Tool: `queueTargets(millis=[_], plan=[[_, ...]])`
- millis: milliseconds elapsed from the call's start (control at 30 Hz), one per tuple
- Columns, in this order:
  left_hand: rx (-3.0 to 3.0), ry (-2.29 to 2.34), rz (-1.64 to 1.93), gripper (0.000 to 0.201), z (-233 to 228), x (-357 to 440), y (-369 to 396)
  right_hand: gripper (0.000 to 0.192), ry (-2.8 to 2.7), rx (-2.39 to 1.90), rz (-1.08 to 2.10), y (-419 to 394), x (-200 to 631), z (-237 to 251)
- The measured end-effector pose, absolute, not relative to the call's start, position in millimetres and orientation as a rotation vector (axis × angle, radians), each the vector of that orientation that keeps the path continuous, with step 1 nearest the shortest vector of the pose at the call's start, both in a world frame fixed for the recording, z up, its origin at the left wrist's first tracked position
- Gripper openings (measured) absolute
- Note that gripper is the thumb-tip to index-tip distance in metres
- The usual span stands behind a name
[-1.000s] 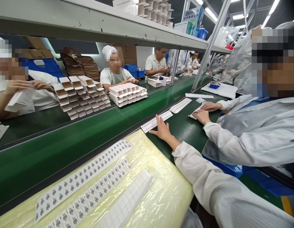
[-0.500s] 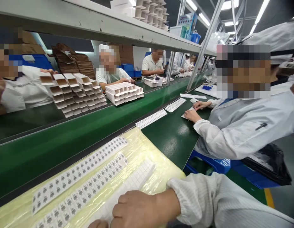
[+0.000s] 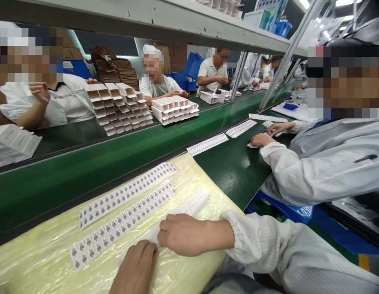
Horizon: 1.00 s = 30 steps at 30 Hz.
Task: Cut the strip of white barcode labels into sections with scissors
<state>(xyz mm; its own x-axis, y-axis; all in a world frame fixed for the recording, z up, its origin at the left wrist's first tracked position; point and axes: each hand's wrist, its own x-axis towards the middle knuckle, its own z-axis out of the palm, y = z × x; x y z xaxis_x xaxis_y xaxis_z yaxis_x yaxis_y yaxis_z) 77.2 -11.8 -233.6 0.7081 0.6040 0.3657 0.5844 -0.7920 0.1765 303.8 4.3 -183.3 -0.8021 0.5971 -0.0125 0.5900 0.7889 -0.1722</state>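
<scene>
My right hand (image 3: pixel 189 234) is closed, its curled fingers on a long white label sheet (image 3: pixel 193 202) marked off in small blank squares. Close to it, my left hand (image 3: pixel 136 267) comes in from the bottom edge, fingers bent and pressed together on the sheet's near end. Both sets of fingertips are partly hidden, as is the middle of the sheet. Two printed label sheets, a farther one (image 3: pixel 126 194) and a nearer one (image 3: pixel 122 224), lie side by side to the left. All three rest on a yellow plastic-wrapped pad (image 3: pixel 48 245).
A co-worker's hands (image 3: pixel 264 139) work on a small sheet at the right, near more label strips (image 3: pixel 207 143). Beyond the green conveyor belt (image 3: pixel 122 147) stand stacked white cartons (image 3: pixel 122 108). A metal shelf beam (image 3: pixel 165 24) runs overhead.
My view has shifted, so the scene sits differently in it. More of my left hand now shows beside my right hand. Both hands remain at the blank-squared sheet.
</scene>
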Motion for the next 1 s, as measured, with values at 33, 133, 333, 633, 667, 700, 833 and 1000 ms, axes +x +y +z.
queueTargets(millis=[33, 133, 333, 633, 667, 700, 833, 1000], plan=[[2.863, 1.011, 0.665, 0.024, -230.5, 78.5, -13.1, 0.008, -2.939, -0.97, 0.3, 8.5, 305.7, -184.6], [2.797, 1.139, 0.568, 0.021, -215.6, 82.4, -20.2, 0.015, -2.948, -0.958, 0.434, 25.6, 309.8, -188.9], [2.559, 1.324, 0.27, 0.031, -192.3, 88.6, -26.8, 0.02, -2.922, -0.92, 0.636, 42.0, 317.8, -182.3], [2.428, 1.218, 0.192, 0.024, -182.2, 80.7, -27.4, 0.025, -2.914, -1.017, 0.69, 10.5, 311.2, -189.9], [2.426, 1.21, 0.178, 0.026, -181.9, 80.7, -25.3, 0.025, -2.908, -1.036, 0.698, 12.0, 309.5, -189.5], [2.425, 1.205, 0.16, 0.027, -181.5, 80.9, -22.7, 0.025, -2.904, -1.057, 0.708, 14.2, 307.8, -188.5], [2.426, 1.194, 0.08, 0.025, -179.4, 81.6, -10.4, 0.022, -2.894, -1.172, 0.722, 22.8, 300.3, -183.4], [2.427, 1.205, 0.046, 0.025, -177.2, 70.6, -10.7, 0.024, -2.887, -1.27, 0.664, 18.4, 298.4, -180.6]])
